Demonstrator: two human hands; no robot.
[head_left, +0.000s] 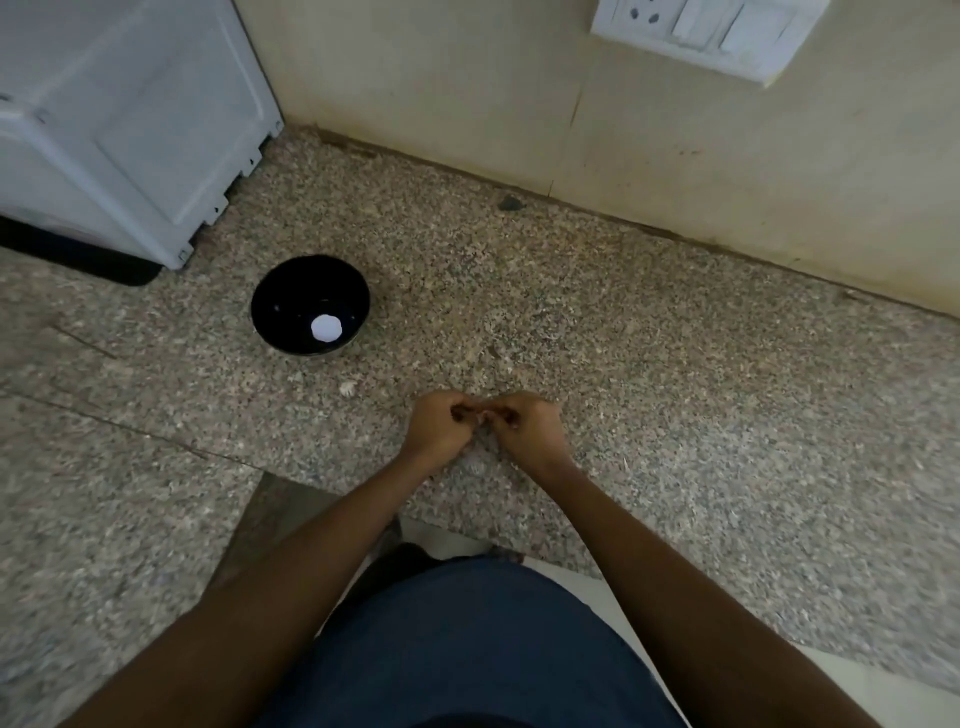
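Head: hands above granite; cream wall

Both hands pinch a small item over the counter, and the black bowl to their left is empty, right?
Not empty: the head view shows a white piece in the black bowl. Otherwise right: left hand and right hand pinch a small item over the counter.

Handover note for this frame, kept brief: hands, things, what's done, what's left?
Left hand and right hand: both pinch one small pale piece between them, just over the counter; too small to identify.
Black bowl stands to their left, one white piece inside.
Pale scrap lies on the counter near it.
Done: one piece in the bowl. Left: likely finish the held piece, add it.
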